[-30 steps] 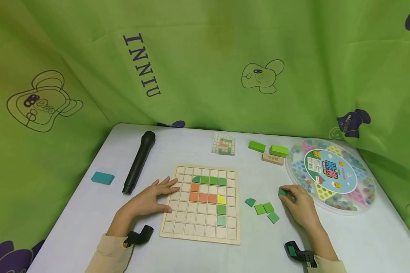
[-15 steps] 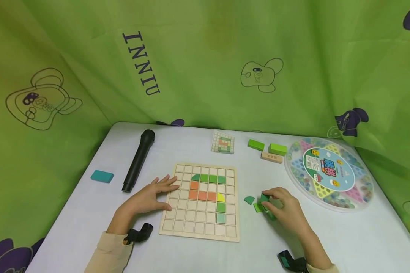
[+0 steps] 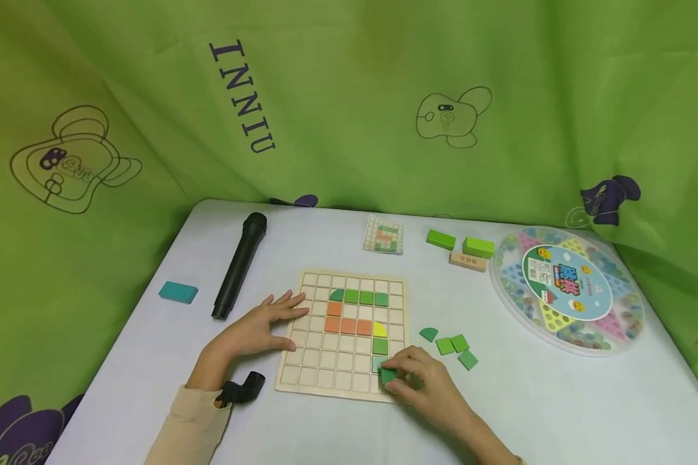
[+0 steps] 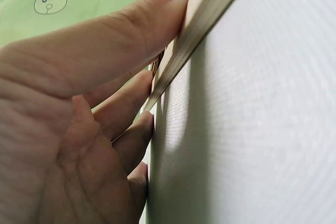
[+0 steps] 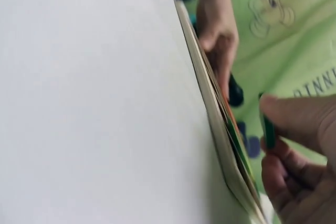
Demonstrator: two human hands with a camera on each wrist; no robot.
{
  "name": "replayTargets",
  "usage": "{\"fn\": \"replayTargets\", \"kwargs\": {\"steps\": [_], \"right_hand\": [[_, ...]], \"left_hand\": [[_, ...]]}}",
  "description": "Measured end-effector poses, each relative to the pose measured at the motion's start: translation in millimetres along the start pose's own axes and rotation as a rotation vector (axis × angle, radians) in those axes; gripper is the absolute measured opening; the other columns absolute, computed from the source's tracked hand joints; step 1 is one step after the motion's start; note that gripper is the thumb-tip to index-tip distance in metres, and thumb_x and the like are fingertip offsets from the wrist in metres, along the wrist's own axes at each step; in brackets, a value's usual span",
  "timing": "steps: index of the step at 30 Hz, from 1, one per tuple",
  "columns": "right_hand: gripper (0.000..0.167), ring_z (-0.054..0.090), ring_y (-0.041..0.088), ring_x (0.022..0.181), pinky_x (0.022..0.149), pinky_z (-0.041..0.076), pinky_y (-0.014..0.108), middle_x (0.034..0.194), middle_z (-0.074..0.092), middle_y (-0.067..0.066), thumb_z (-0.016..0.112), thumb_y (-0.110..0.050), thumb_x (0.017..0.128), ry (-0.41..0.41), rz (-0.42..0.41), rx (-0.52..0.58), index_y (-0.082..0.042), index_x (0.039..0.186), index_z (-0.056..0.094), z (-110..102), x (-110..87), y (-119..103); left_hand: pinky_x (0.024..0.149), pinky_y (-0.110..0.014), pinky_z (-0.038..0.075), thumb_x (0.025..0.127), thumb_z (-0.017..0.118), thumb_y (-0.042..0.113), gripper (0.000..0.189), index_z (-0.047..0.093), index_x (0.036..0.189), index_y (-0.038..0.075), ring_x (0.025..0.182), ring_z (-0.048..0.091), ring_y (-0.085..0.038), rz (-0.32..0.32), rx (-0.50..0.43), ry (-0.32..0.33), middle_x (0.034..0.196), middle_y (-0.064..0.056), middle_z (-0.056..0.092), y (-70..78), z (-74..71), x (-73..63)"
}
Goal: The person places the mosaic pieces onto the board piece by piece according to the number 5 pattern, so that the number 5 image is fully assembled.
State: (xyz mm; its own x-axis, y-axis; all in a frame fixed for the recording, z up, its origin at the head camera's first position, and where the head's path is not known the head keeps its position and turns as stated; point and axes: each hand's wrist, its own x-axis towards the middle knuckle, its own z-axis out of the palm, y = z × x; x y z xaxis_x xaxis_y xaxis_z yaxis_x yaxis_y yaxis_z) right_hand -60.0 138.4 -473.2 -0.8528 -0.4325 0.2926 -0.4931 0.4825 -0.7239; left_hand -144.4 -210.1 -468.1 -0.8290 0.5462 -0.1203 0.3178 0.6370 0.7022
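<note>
A wooden grid board (image 3: 320, 374) lies on the table, bearing green, orange and yellow tiles. Along its left edge rests my left hand (image 3: 264, 329), fingers spread and thumb on the rim; the left wrist view shows the thumb (image 4: 131, 30) against the board's side. My right hand (image 3: 427, 381) is over the board's lower right corner, pinching a dark green tile (image 3: 388, 376) between thumb and fingers. In the right wrist view this tile (image 5: 268, 127) is held upright, a little above the board. Right of the board lie a dark green quarter-circle tile (image 3: 428, 334) and three green square tiles (image 3: 444, 346).
Behind the board is a small pattern card (image 3: 384, 234). A black microphone (image 3: 238, 268) and a teal block (image 3: 178, 292) lie on the left. Two green blocks (image 3: 478, 247), a wooden block (image 3: 468, 261) and a round game box (image 3: 567, 290) stand at the back right.
My right hand has carried the dark green tile from near the round box leftward, past the loose tiles, to the board's lower right corner. My left hand stays at the board's edge.
</note>
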Motion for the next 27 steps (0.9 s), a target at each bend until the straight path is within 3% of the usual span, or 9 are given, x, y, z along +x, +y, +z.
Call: {"fn": "replayTargets", "kwargs": {"steps": [6, 12, 19, 27], "right_hand": [[0.026, 0.046, 0.004, 0.079, 0.059, 0.043, 0.014, 0.096, 0.058, -0.012, 0.077, -0.016, 0.077, -0.008, -0.003, -0.006, -0.015, 0.103, 0.073, 15.7, -0.8, -1.5], [0.027, 0.040, -0.001, 0.083, 0.062, 0.042, 0.010, 0.098, 0.053, -0.015, 0.079, -0.013, 0.075, -0.017, -0.012, -0.074, -0.016, 0.101, 0.074, 22.3, -1.2, -3.1], [0.027, 0.042, -0.001, 0.084, 0.063, 0.042, 0.011, 0.096, 0.053, -0.016, 0.080, -0.012, 0.073, 0.004, 0.041, -0.081, -0.016, 0.098, 0.074, 24.8, -2.7, -6.8], [0.030, 0.044, 0.001, 0.088, 0.065, 0.042, 0.011, 0.097, 0.055, -0.012, 0.082, -0.011, 0.071, 0.015, 0.018, -0.098, -0.014, 0.100, 0.072, 25.4, -3.0, -5.1]], "left_hand": [[0.119, -0.053, 0.005, 0.072, 0.079, 0.036, 0.075, 0.051, 0.137, 0.013, 0.146, 0.017, -0.031, 0.008, 0.000, 0.004, 0.154, -0.003, 0.031, -0.1, -1.6, 1.4], [0.119, -0.053, 0.006, 0.071, 0.079, 0.035, 0.075, 0.052, 0.137, 0.012, 0.145, 0.017, -0.032, 0.006, 0.006, 0.003, 0.154, -0.004, 0.032, 0.7, -3.2, 0.2], [0.119, -0.053, 0.005, 0.072, 0.079, 0.034, 0.075, 0.052, 0.137, 0.012, 0.145, 0.017, -0.031, 0.004, -0.001, -0.004, 0.154, -0.004, 0.031, 1.3, -1.8, 0.4], [0.118, -0.054, 0.006, 0.071, 0.079, 0.035, 0.075, 0.052, 0.137, 0.012, 0.145, 0.018, -0.032, 0.013, 0.008, 0.002, 0.154, -0.005, 0.032, -1.1, -0.3, 1.0]]}}
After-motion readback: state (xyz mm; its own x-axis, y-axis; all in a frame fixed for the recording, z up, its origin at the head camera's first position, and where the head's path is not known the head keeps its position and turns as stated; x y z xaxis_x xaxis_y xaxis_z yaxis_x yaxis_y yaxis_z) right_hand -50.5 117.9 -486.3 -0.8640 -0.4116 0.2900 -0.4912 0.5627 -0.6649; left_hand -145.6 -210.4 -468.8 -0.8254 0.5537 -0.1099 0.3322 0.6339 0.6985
